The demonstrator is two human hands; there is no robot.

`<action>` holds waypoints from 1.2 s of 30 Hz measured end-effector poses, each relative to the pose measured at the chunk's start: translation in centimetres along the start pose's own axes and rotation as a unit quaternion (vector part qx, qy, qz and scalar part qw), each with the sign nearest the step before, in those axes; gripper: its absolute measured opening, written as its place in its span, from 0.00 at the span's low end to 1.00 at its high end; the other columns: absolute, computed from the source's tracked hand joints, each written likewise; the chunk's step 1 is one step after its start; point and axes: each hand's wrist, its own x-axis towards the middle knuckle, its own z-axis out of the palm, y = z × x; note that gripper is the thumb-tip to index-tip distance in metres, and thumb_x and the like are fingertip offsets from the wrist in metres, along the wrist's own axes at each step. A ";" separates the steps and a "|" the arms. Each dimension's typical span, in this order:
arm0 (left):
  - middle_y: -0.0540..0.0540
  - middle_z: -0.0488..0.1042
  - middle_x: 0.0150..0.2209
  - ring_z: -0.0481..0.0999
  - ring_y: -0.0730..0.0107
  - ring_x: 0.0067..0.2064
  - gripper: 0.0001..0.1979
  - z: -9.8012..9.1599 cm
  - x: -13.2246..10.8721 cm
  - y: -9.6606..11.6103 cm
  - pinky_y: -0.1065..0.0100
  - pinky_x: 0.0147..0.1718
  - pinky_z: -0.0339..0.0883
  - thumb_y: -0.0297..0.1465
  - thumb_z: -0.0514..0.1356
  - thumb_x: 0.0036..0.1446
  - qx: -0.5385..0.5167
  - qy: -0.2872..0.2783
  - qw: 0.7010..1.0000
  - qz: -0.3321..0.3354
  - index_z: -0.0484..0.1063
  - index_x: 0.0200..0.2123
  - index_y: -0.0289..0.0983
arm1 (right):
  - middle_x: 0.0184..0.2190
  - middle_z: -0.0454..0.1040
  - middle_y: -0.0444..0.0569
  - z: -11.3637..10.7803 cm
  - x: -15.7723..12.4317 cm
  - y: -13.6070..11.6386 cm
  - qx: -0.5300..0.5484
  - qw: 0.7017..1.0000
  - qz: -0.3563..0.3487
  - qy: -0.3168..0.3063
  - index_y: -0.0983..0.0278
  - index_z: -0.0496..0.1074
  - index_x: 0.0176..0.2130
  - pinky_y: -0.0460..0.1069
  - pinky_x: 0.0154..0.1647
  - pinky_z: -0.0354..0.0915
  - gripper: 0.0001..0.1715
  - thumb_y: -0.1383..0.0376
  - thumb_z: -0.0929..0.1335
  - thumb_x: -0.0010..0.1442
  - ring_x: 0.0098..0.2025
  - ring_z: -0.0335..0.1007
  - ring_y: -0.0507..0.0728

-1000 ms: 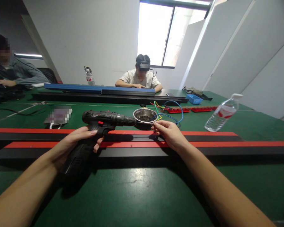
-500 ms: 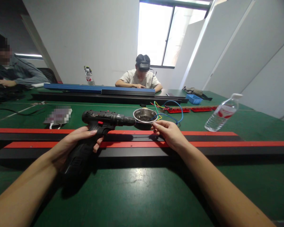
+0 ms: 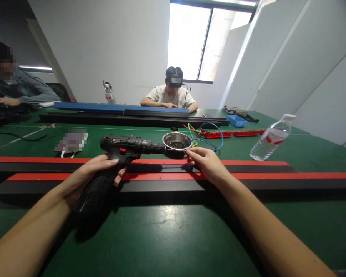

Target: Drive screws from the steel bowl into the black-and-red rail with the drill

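Note:
My left hand (image 3: pixel 96 173) is wrapped round the handle of a black cordless drill (image 3: pixel 123 145), which lies roughly level with its chuck pointing right. A thin bit (image 3: pixel 173 149) seems to run from the chuck toward my right hand (image 3: pixel 206 161). Thumb and forefinger of that hand are pinched together at the bit's far end; what is between them is too small to make out. Just behind stands a round metal bowl (image 3: pixel 176 135) holding many small dark pieces. Below the drill lie two long black bars with red strips (image 3: pixel 167 176).
A plastic water bottle (image 3: pixel 269 138) stands tilted-looking on the right. Coloured wires (image 3: pixel 219 138) and red strips (image 3: pixel 217 134) lie behind the bowl, near a blue basket (image 3: pixel 237 121). Long blue and black profiles (image 3: pixel 109 107) cross the green table (image 3: pixel 173 238). Two people sit beyond.

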 end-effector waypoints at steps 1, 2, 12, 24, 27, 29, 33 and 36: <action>0.43 0.79 0.33 0.79 0.67 0.27 0.19 0.0 0.0 0.0 0.68 0.25 0.78 0.33 0.77 0.47 0.001 -0.002 1.000 0.000 0.76 0.39 0.33 | 0.33 0.80 0.49 0.0 0.0 0.0 0.001 1.000 0.001 0.000 0.64 0.83 0.37 0.47 0.32 0.64 0.22 0.50 0.82 0.52 0.30 0.69 0.50; 0.43 0.79 0.33 0.79 0.67 0.27 0.19 0.1 -0.1 0.0 0.68 0.26 0.78 0.32 0.77 0.47 0.002 -0.005 1.000 0.001 0.76 0.39 0.33 | 0.33 0.80 0.49 0.0 0.0 0.0 0.002 1.000 0.001 0.000 0.64 0.83 0.37 0.47 0.32 0.64 0.22 0.50 0.82 0.52 0.30 0.69 0.51; 0.43 0.78 0.33 0.79 0.67 0.27 0.18 0.1 -0.1 0.1 0.68 0.26 0.78 0.32 0.77 0.48 0.006 -0.008 1.000 0.004 0.75 0.40 0.33 | 0.33 0.80 0.50 -0.1 0.2 0.3 -0.003 1.000 -0.009 -0.001 0.63 0.83 0.37 0.49 0.31 0.65 0.22 0.50 0.82 0.52 0.29 0.69 0.52; 0.43 0.79 0.32 0.79 0.66 0.26 0.19 0.4 -0.3 0.2 0.68 0.25 0.78 0.30 0.77 0.45 0.001 0.011 1.000 -0.001 0.75 0.37 0.33 | 0.34 0.80 0.50 -0.2 0.2 0.5 -0.022 1.000 -0.015 -0.002 0.64 0.82 0.37 0.49 0.34 0.66 0.21 0.50 0.80 0.56 0.31 0.70 0.52; 0.42 0.79 0.32 0.79 0.65 0.27 0.17 0.4 -0.3 0.2 0.66 0.26 0.78 0.29 0.76 0.47 -0.001 0.008 1.000 0.002 0.75 0.38 0.33 | 0.33 0.80 0.50 -0.2 0.1 0.4 -0.021 1.000 -0.016 -0.001 0.64 0.82 0.36 0.49 0.34 0.66 0.21 0.49 0.80 0.56 0.30 0.70 0.52; 0.42 0.79 0.33 0.79 0.66 0.27 0.16 0.3 -0.3 0.2 0.67 0.26 0.78 0.29 0.75 0.49 -0.002 0.004 1.000 0.005 0.76 0.38 0.33 | 0.33 0.79 0.49 -0.1 0.1 0.3 -0.020 1.000 -0.012 -0.002 0.64 0.82 0.36 0.49 0.33 0.65 0.21 0.49 0.80 0.55 0.30 0.70 0.52; 0.42 0.79 0.32 0.79 0.66 0.26 0.16 0.3 -0.3 0.1 0.67 0.25 0.78 0.29 0.76 0.49 -0.002 0.001 1.000 0.002 0.76 0.38 0.33 | 0.33 0.80 0.50 -0.1 0.1 0.2 -0.017 1.000 -0.010 -0.002 0.63 0.83 0.37 0.49 0.33 0.65 0.21 0.50 0.81 0.54 0.30 0.70 0.52; 0.42 0.79 0.32 0.79 0.66 0.26 0.16 0.4 -0.3 0.2 0.67 0.25 0.78 0.30 0.76 0.48 0.000 0.010 1.000 -0.001 0.75 0.38 0.34 | 0.33 0.80 0.50 -0.2 0.1 0.3 -0.023 1.000 -0.016 -0.005 0.64 0.82 0.36 0.49 0.33 0.65 0.20 0.50 0.80 0.55 0.30 0.70 0.52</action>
